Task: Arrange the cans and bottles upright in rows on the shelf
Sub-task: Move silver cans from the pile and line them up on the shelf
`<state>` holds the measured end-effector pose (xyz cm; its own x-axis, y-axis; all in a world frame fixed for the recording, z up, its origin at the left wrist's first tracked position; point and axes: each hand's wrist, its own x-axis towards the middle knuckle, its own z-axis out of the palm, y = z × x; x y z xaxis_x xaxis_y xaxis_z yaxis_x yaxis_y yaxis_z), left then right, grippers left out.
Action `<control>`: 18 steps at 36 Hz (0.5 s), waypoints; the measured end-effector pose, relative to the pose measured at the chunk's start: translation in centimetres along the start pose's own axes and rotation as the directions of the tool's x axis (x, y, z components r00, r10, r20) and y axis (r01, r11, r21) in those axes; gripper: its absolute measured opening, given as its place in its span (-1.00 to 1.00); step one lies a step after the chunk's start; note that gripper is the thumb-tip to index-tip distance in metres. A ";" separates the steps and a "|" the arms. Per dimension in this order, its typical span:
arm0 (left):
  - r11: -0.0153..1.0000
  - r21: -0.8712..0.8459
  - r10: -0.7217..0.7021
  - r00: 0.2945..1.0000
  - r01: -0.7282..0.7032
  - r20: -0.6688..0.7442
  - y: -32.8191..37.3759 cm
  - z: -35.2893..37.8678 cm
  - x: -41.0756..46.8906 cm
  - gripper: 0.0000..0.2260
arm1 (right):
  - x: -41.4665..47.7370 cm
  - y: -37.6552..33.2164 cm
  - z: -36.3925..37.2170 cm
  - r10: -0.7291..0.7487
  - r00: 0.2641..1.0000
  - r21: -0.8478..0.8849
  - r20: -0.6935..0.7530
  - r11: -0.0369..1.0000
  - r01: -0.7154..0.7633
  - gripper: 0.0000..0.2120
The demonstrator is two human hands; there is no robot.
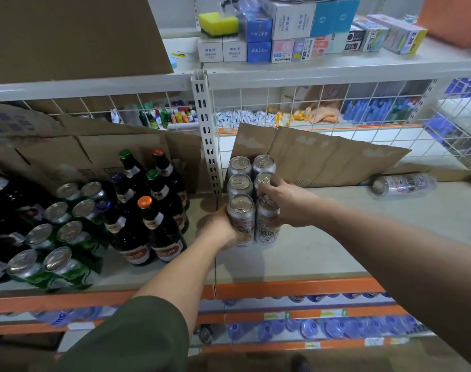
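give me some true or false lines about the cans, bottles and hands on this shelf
1. The silver cans stand upright in two rows of three. True.
2. The left hand lies flat on the shelf, away from the cans. False: it grips the front left can.
3. A fallen container lies on its side further right on the shelf. True.
4. The brown bottles lie flat. False: they stand upright, left of the silver cans.
5. The right hand holds a green can. False: its fingers grip the top of the front right can, a silver one.
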<state>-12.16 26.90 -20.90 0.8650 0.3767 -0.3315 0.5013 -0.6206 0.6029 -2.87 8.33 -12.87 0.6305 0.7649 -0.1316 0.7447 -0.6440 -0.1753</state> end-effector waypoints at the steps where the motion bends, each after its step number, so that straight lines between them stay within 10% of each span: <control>1: 1.000 0.002 -0.001 1.000 0.001 0.003 0.1 -0.1 -0.1 -0.17 | 0.0 0.0 0.0 0.002 1.000 0.012 0.001 1.000 -0.002 -0.26; 18: 0.999 0.024 -0.033 0.999 0.033 -0.018 0.9 -0.3 -1.6 -0.19 | -0.3 0.2 0.8 0.006 1.000 0.090 -0.022 0.996 -0.004 -0.20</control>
<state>-13.12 25.88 -19.60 0.8475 0.4090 -0.3384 0.5303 -0.6241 0.5738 -3.09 7.97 -13.63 0.6401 0.7603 -0.1108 0.7191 -0.6436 -0.2620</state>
